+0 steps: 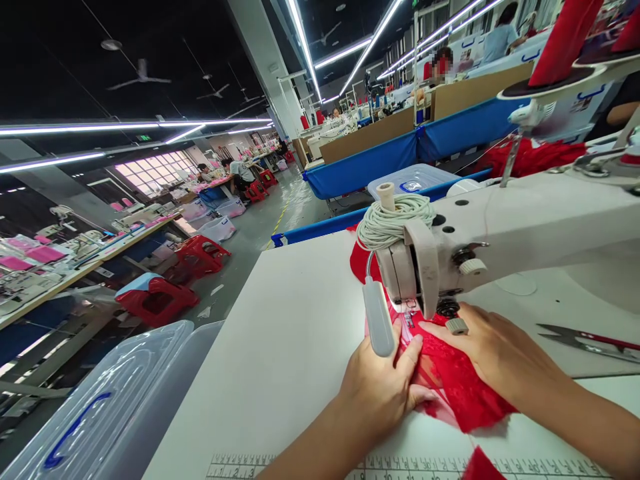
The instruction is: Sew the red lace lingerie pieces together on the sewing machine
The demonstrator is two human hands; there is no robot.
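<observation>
One crumpled bunch of red, lacy fabric (pixel 465 387) lies beneath one white, rounded sewing machine (pixel 540 223), on one smooth white surface (pixel 295 300). My left grip (pixel 377 373) rests on it, fingers apart; my right grip (pixel 500 343) touches it too, fingertips hidden, so I cannot tell its closure. I see one coil of pale-green cord (pixel 395 223) and one pair of pointed metal scissors (pixel 575 333).

Near desk (pixel 300 313), counted: one left hand (pixel 377 380), one right hand (pixel 493 343), one sewing machine (pixel 540 230), one lamp (pixel 380 328), one cord coil (pixel 395 223), one pair of scissors (pixel 590 340), one printed ruler (pixel 395 467). Large red thread cones (pixel 565 40), upper right: two.
</observation>
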